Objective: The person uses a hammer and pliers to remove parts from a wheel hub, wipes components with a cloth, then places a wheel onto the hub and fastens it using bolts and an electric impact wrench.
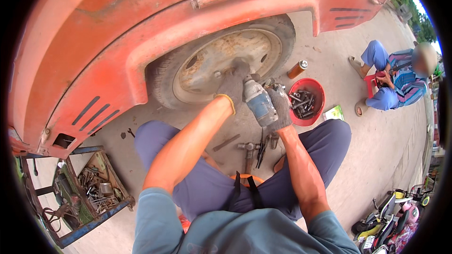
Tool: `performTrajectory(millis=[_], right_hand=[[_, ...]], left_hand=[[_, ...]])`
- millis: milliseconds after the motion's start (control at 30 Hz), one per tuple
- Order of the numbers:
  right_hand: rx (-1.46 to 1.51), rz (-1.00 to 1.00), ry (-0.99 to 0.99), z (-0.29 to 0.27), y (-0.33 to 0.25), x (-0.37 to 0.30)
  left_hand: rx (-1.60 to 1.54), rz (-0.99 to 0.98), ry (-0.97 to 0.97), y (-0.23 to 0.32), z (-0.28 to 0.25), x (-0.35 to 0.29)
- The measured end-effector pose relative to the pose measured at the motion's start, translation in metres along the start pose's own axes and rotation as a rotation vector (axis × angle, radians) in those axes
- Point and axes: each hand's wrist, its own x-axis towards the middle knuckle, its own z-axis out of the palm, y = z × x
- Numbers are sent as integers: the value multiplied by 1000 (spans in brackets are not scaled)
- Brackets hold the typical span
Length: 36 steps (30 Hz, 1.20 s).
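My right hand (281, 108), in a grey glove, is wrapped round a blue-and-grey power impact wrench (260, 103). The wrench's nose points toward the hub of a rusty, pale wheel (205, 68) with a dark tyre. At the hub, beside the nose, my left hand (230, 86) is also gloved, with a yellow cuff. Its fingers look curled, but what they hold is hidden by the glove and the tool. A bolt (217, 73) shows on the wheel just left of that hand. The wheel sits under the orange-red body (113, 66) of a vehicle.
A red bowl (322, 95) of sockets stands right of my hands, near an orange-brown can (297, 69). A hammer (248, 148) and pliers (261, 153) lie between my legs. At left is a metal tool tray (96, 216). A person (400, 77) sits at right; motorbikes (391, 216) stand lower right.
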Motion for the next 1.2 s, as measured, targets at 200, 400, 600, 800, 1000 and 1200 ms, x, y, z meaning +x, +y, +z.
performTrajectory(millis=[200, 400, 600, 800, 1000, 1200], right_hand=[[-603, -144, -11, -28, -19, -12], [-31, 36, -41, 7, -39, -50], [451, 168, -118, 70, 8, -81], [459, 59, 37, 105, 12, -66], [1384, 133, -76, 107, 1, -43], [629, 164, -77, 108, 2, -55]], left_hand=[[349, 42, -2, -31, 1, -13], [496, -67, 53, -32, -18, -50], [379, -73, 152, -31, -44, -50], [462, 19, 176, -16, -43, -50], [368, -30, 165, -12, -55, -41], [285, -20, 126, 8, -49, -48]])
